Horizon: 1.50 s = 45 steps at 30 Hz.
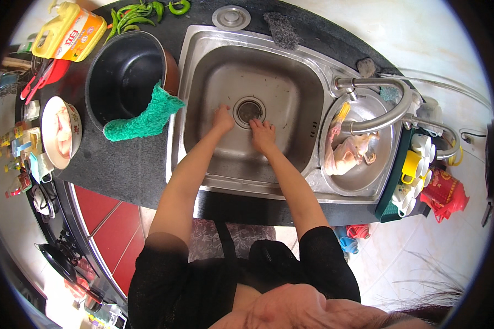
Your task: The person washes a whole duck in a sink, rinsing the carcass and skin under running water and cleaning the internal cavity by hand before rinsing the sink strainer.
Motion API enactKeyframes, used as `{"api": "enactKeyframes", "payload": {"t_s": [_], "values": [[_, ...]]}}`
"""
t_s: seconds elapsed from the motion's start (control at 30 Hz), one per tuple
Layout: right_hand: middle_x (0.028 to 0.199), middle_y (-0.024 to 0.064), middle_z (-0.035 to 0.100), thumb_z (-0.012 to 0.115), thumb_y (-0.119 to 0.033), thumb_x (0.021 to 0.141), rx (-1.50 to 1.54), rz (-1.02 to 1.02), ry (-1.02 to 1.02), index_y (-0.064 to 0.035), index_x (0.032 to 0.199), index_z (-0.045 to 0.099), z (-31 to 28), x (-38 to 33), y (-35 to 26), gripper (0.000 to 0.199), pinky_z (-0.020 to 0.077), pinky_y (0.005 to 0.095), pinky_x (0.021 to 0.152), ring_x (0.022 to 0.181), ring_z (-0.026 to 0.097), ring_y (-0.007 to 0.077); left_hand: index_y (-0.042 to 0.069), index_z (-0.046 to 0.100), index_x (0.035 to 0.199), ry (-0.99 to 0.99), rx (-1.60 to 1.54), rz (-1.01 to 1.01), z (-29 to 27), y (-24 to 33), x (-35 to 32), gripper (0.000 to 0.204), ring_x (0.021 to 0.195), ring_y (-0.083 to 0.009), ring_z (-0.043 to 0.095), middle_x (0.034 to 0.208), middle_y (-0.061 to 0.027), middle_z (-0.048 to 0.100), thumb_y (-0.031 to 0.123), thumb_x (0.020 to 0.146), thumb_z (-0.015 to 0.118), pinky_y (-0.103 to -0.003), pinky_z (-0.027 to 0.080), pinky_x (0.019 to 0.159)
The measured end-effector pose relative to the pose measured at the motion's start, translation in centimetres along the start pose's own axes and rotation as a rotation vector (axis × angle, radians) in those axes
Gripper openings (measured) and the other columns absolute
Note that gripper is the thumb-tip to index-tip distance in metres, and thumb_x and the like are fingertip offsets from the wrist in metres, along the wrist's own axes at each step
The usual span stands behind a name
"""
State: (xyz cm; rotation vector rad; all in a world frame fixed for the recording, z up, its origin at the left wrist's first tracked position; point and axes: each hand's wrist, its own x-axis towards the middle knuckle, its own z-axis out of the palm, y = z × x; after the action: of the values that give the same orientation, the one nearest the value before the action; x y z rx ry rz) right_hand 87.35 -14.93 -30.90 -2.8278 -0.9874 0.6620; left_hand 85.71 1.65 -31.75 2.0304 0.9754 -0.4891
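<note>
Both my hands are down inside a steel sink basin (291, 93), on either side of the round drain (251, 111). My left hand (223, 119) is left of the drain with its fingers curled in; what they hold, if anything, is hidden. My right hand (263, 135) lies open at the drain's lower right edge, palm down, fingers spread and fingertips at the rim. Small dark bits dot the basin floor. Inside the drain sits a dark centre.
Left stand a black pot (127, 71) with a green cloth (145, 122) over its rim, a bowl of raw meat (62, 131) and a yellow jug (71, 33). Green peppers (134, 15) lie behind. Right, a curved faucet (387, 118) overhangs a metal bowl (332, 178) holding raw poultry; mugs (411, 170) stand beyond.
</note>
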Motion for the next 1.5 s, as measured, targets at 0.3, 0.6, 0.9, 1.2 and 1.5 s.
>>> {"api": "enactKeyframes", "payload": {"t_s": [0.3,0.6,0.9,1.2,1.5], "values": [[0.118,-0.0007,0.044,0.046,-0.008,0.071,-0.008,-0.002,-0.015,-0.0146,0.114,0.045,-0.8,-0.1,0.3,0.044,0.0321,0.0390,0.081,0.103,0.042,0.0218,0.006,0.053,0.101,0.012,-0.131,0.148,0.9,0.0,0.3,0.030,0.089,-0.0289,0.054,0.091,-0.0153,0.057,0.006,0.071,0.052,-0.037,0.042,0.079],[0.119,0.0041,0.044,0.047,0.000,0.065,0.270,0.050,0.020,-0.0114,0.114,0.046,-1.9,-0.6,1.1,0.050,0.0329,0.0373,0.086,0.101,0.044,0.0254,0.013,0.054,0.105,0.034,-0.061,0.173,2.4,2.9,-0.9,0.036,0.085,-0.0306,0.055,0.090,-0.0162,0.058,0.006,0.070,0.054,-0.038,0.044,0.075],[0.107,0.0150,0.052,0.043,0.006,0.067,1.055,0.317,0.094,-0.0030,0.116,0.042,1.0,3.3,3.4,0.050,0.0386,0.0301,0.084,0.098,0.050,0.0236,0.016,0.055,0.107,0.099,-0.013,0.202,3.8,2.8,-0.2,0.042,0.086,-0.0332,0.055,0.091,-0.0167,0.058,0.003,0.067,0.051,-0.040,0.044,0.076],[0.103,0.0081,0.054,0.043,0.003,0.073,1.434,0.074,-0.221,-0.0085,0.119,0.040,-14.4,-4.1,2.8,0.048,0.0392,0.0282,0.083,0.092,0.051,0.0171,0.013,0.049,0.113,-0.146,-0.524,-0.031,0.4,3.8,-3.7,0.047,0.065,-0.0175,0.060,0.065,-0.0097,0.056,-0.004,0.070,0.047,-0.028,0.049,0.054],[0.089,0.0096,0.049,0.057,-0.003,0.069,0.744,-0.187,0.404,-0.0142,0.106,0.051,-13.9,-11.0,-0.4,0.039,0.0418,0.0333,0.072,0.081,0.049,0.0253,0.014,0.036,0.124,-0.375,-0.897,0.040,-6.3,4.3,-13.6,0.049,0.067,-0.0124,0.055,0.077,-0.0041,0.053,0.001,0.079,0.050,-0.026,0.049,0.062]]}}
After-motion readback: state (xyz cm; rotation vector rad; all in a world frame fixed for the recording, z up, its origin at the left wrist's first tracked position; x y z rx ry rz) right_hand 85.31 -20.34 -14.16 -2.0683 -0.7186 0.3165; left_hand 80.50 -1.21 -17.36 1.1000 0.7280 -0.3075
